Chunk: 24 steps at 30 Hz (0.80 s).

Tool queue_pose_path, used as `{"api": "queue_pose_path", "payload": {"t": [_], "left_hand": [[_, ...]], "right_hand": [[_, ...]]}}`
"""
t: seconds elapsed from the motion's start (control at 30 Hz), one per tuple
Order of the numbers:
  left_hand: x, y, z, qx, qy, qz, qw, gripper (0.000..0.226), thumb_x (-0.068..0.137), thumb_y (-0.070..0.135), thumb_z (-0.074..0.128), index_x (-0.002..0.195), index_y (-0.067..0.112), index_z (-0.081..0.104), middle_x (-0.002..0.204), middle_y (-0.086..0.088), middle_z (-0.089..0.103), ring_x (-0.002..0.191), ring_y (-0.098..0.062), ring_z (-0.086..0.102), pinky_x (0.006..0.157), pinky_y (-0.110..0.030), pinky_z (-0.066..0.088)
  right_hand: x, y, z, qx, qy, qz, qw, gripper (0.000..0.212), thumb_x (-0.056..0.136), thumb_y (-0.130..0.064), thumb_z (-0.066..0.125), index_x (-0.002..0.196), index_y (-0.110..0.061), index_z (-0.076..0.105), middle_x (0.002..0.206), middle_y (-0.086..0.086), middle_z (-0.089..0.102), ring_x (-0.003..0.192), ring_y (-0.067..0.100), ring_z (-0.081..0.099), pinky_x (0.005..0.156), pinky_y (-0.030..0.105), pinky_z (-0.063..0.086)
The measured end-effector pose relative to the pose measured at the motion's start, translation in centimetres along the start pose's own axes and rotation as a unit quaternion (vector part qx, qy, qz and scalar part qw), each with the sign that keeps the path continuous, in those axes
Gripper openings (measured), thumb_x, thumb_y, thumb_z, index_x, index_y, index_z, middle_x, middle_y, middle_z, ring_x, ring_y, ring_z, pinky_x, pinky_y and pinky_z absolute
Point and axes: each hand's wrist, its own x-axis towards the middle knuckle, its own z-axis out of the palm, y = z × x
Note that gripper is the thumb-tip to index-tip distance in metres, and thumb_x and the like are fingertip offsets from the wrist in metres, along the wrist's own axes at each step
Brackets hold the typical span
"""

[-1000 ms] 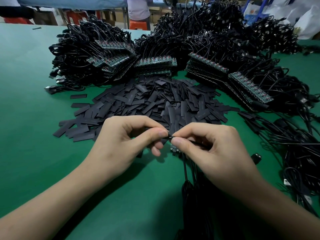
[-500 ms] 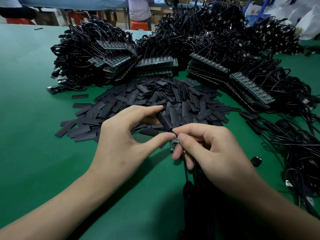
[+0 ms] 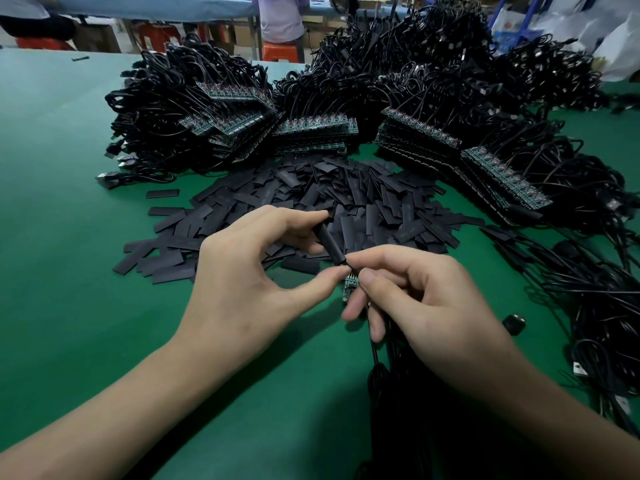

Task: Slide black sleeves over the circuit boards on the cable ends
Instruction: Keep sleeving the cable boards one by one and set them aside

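Green felt-like cloth covers the desk [image 3: 69, 271], which runs back to a workshop with a blue-covered table [image 3: 156, 5], orange plastic stools [image 3: 280, 51], a standing person [image 3: 280, 19] and white plastic bags [image 3: 616, 46]. Heaps of coiled black cables with rows of small green circuit boards [image 3: 311, 128] ring a loose pile of flat black sleeves [image 3: 346, 195]. Near the desk's middle, the left hand [image 3: 242, 289] pinches one black tubular sleeve [image 3: 329, 242] end to end between forefinger and thumb, tilted. The right hand [image 3: 433, 306] pinches a small green circuit board [image 3: 350, 285] on its black cable [image 3: 374, 351]. The sleeve's lower end meets the right fingertips just above the uncovered board.
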Motion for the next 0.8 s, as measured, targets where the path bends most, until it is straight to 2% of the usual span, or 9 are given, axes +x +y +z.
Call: {"api": "queue_pose_path", "payload": {"t": [0.1,0.2,0.37,0.5,0.6,0.7,0.8], "left_hand": [[0.0,-0.3,0.0,-0.025,0.006,-0.008,1.000,0.050,0.075,0.030,0.086,0.120,0.017,0.070,0.102,0.011,0.073,0.098,-0.005,0.071,0.093,-0.019,0.052],[-0.1,-0.8,0.0,-0.057,0.012,-0.017,0.998,0.050,0.076,0.024,0.086,0.121,0.013,0.068,0.112,0.008,0.073,0.106,-0.009,0.071,0.098,-0.025,0.053],[-0.1,-1.3,0.2,-0.082,0.011,-0.024,0.996,0.047,0.076,0.020,0.088,0.117,0.010,0.067,0.115,0.005,0.073,0.109,-0.013,0.070,0.099,-0.029,0.053],[-0.1,-1.3,0.0,-0.075,0.013,-0.020,0.997,0.043,0.076,0.024,0.085,0.114,0.012,0.068,0.111,0.006,0.073,0.107,-0.011,0.070,0.096,-0.028,0.054],[0.0,-1.3,-0.2,-0.042,0.009,0.002,0.999,0.038,0.077,0.025,0.084,0.110,0.013,0.071,0.109,0.008,0.073,0.106,-0.008,0.069,0.095,-0.026,0.053],[0.2,-1.5,-0.3,0.009,-0.001,0.045,0.999,0.028,0.079,0.026,0.083,0.104,0.014,0.076,0.108,0.004,0.072,0.108,-0.006,0.068,0.096,-0.024,0.050],[0.3,-1.9,-0.5,0.028,-0.018,0.064,0.997,0.030,0.081,0.030,0.082,0.107,0.016,0.077,0.114,0.004,0.072,0.109,-0.006,0.067,0.098,-0.024,0.050]], "right_hand": [[-0.2,0.0,-0.2,-0.093,0.034,-0.044,0.994,0.016,0.096,-0.030,0.058,0.105,-0.032,0.071,0.078,-0.012,0.076,0.060,0.010,0.066,0.065,0.031,0.055],[-0.3,-0.2,-0.3,-0.163,0.063,-0.085,0.981,0.014,0.094,-0.032,0.063,0.104,-0.033,0.073,0.077,-0.021,0.074,0.070,0.005,0.070,0.064,0.019,0.051],[-0.4,-0.5,-0.1,-0.166,0.076,-0.125,0.975,0.015,0.092,-0.025,0.068,0.105,-0.029,0.075,0.077,-0.021,0.074,0.072,0.005,0.070,0.062,0.012,0.047],[-0.4,-0.6,-0.2,-0.155,0.077,-0.138,0.975,0.017,0.093,-0.020,0.069,0.106,-0.026,0.078,0.078,-0.020,0.075,0.074,0.003,0.072,0.063,0.011,0.047],[-0.3,-0.5,-0.4,-0.167,0.085,-0.148,0.971,0.017,0.093,-0.021,0.069,0.106,-0.028,0.078,0.079,-0.019,0.075,0.075,0.000,0.071,0.062,0.016,0.051],[-0.3,-0.4,-0.5,-0.182,0.091,-0.150,0.967,0.015,0.094,-0.023,0.069,0.105,-0.030,0.078,0.080,-0.019,0.075,0.076,0.005,0.072,0.062,0.024,0.052],[-0.3,-0.2,-0.6,-0.180,0.106,-0.146,0.967,0.015,0.093,-0.022,0.070,0.103,-0.030,0.078,0.078,-0.020,0.074,0.075,0.001,0.070,0.063,0.013,0.046]]}}
